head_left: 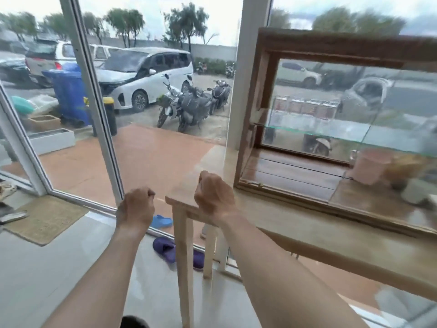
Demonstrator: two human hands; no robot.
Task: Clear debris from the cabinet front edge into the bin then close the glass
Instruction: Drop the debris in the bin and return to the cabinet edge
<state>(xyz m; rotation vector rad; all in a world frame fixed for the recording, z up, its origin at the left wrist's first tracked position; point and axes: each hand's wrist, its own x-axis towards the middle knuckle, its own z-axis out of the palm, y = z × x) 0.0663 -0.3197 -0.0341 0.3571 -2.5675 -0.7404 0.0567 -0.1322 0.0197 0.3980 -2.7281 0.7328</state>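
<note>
A wooden display cabinet (pixel 264 74) with glass sides stands on a light wooden table (pixel 307 223) at the right. Small bits of debris (pixel 257 184) lie on its front bottom edge near the left corner. The front glass pane (pixel 390 204) covers the right part, so the left part is open. My right hand (pixel 214 195) is curled into a fist over the table's left end, just left of the cabinet. My left hand (pixel 136 207) is also curled shut, in the air left of the table. Whether either fist holds debris is hidden. No bin appears indoors.
A glass shelf (pixel 319 132) crosses the cabinet, with a pink jar (pixel 371 165) and other blurred items below it. Purple slippers (pixel 165 250) and a blue shoe (pixel 162 221) lie on the floor by the table legs. A mat (pixel 45 217) lies left, beside the large window frames.
</note>
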